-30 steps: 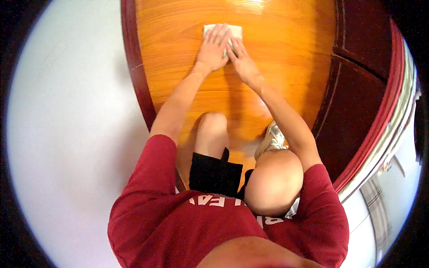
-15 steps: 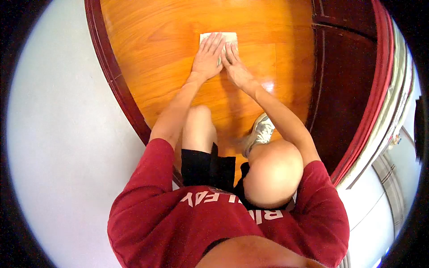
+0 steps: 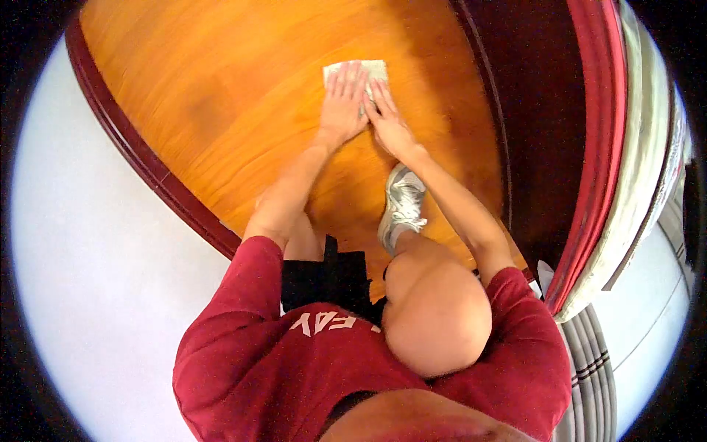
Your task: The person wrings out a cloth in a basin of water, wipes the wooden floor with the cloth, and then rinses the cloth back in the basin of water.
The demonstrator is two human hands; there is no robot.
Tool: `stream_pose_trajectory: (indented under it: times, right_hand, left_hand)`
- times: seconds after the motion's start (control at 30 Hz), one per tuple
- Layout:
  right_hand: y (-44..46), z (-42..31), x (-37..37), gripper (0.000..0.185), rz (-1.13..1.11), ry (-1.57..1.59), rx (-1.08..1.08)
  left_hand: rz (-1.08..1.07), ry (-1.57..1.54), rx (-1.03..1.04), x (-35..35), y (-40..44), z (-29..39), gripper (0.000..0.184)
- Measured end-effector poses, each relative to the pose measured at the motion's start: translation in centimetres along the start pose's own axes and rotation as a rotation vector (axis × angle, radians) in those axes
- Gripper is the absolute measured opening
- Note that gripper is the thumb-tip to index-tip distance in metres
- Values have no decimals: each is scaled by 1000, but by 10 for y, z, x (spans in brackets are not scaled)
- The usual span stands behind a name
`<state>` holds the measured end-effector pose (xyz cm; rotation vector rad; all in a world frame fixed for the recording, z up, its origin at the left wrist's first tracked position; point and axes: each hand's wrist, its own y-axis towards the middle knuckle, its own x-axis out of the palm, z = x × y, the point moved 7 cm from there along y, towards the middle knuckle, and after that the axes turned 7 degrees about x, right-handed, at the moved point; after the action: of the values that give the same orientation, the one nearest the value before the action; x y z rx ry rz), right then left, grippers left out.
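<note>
A folded whitish cloth [image 3: 374,70] lies flat on the glossy orange-brown wood floor [image 3: 243,96]. My left hand [image 3: 344,103] rests palm down on its left part, with the fingers stretched out forward. On the right part, my right hand [image 3: 389,121] presses down with straight fingers, angled toward the left hand. Both thumbs point inward and nearly meet near the cloth's lower edge. Much of the cloth is hidden under the hands.
A dark red baseboard [image 3: 140,158] runs along the white wall [image 3: 110,258] on the left. To the right stands a dark wood panel [image 3: 530,110] beside layered red and pale bedding [image 3: 615,147]. My grey-white shoe [image 3: 403,202] is planted close behind the hands.
The view has turned, so the baseboard and dark panel appear farther left. My shoe and bent knee have moved forward. Both hands stay flat on the cloth.
</note>
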<state>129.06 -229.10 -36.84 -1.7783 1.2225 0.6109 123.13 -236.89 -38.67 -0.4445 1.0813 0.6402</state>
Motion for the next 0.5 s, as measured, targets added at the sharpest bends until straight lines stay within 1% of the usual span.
stream_pose_trajectory:
  times: [0.03,0.07,0.13,0.17,0.2,0.23,0.27,0.3,0.33,0.37,0.4,0.47,0.5]
  right_hand:
    - [-16,19,-7,67,15,53,76]
    - [-32,32,-10,67,22,66,100]
    - [-71,65,-20,73,136,104,244]
    - [-89,78,-22,71,204,166,267]
    - [-105,89,-22,71,217,163,289]
    - [-121,97,-18,69,204,148,352]
    - [-136,108,-15,67,189,138,413]
    - [-151,112,-18,64,242,168,416]
    - [-161,117,-17,64,247,176,423]
    - [-167,122,-14,62,225,165,441]
    - [-165,122,-16,60,203,152,456]
    - [-152,121,-21,59,221,176,445]
    - [-142,118,-26,58,233,189,442]
  left_hand:
    - [-34,-38,52,8,11,24,67]
    - [-70,-80,106,16,20,48,66]
    - [-79,-115,186,29,35,93,66]
    - [-118,-90,249,40,40,115,65]
    - [-154,-64,312,47,45,137,64]
    - [-230,-33,319,52,47,153,64]
    - [-234,-36,335,59,51,170,64]
    - [-232,-8,394,65,50,188,63]
    - [-227,24,450,70,49,200,62]
    - [-186,-45,446,70,47,204,61]
    - [-188,-36,448,70,49,202,61]
    - [-159,-224,495,66,51,195,60]
    - [-156,-209,482,61,57,184,60]
